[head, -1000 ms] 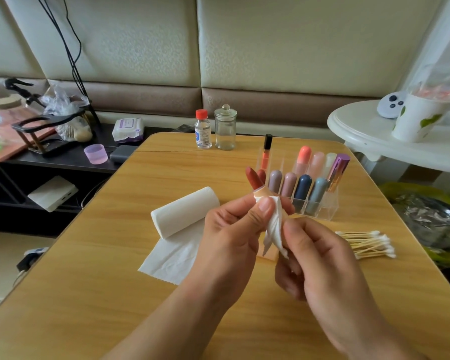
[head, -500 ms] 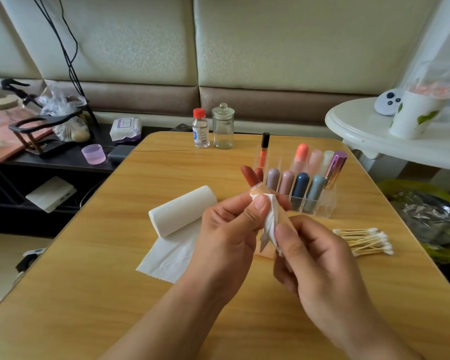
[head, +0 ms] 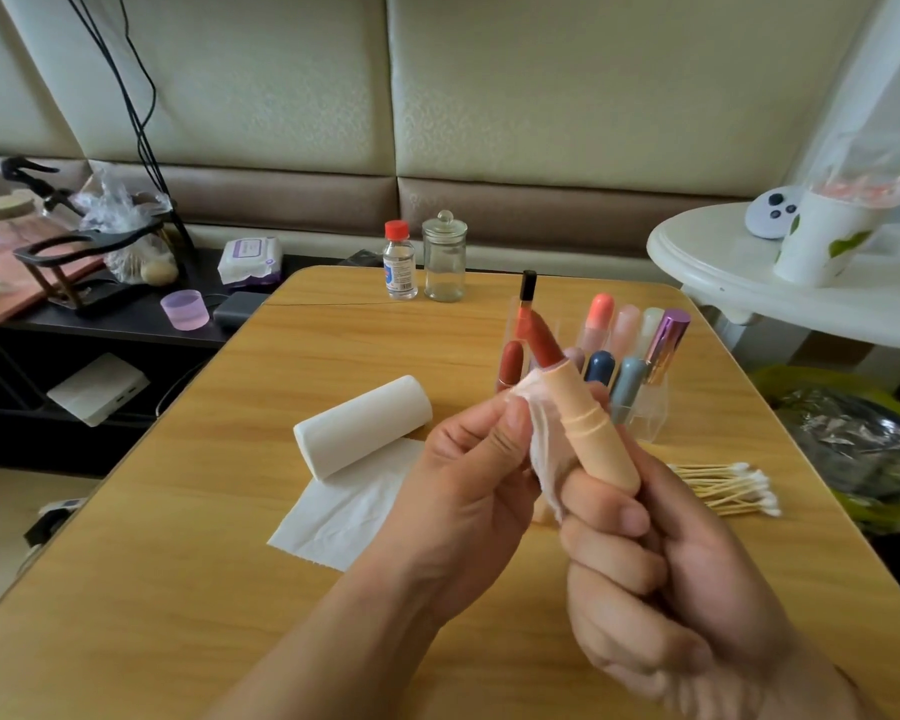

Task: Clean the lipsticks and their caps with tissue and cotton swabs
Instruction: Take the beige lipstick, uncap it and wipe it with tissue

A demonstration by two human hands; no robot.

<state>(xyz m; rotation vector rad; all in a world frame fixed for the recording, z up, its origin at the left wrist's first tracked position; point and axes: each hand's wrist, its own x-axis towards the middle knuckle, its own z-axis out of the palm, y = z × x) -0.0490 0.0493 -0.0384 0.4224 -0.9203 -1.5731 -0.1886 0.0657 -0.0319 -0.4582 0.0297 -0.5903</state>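
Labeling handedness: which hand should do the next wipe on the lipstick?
Left, probably. The left hand already pinches the tissue against the lipstick; the right hand grips its base.

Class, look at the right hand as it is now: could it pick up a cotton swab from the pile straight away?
Probably not yet. The right hand is wrapped round the open lipstick, so it is occupied. The cotton swabs lie bare on the table just beside it, with nothing between, so freeing the hand should be enough.
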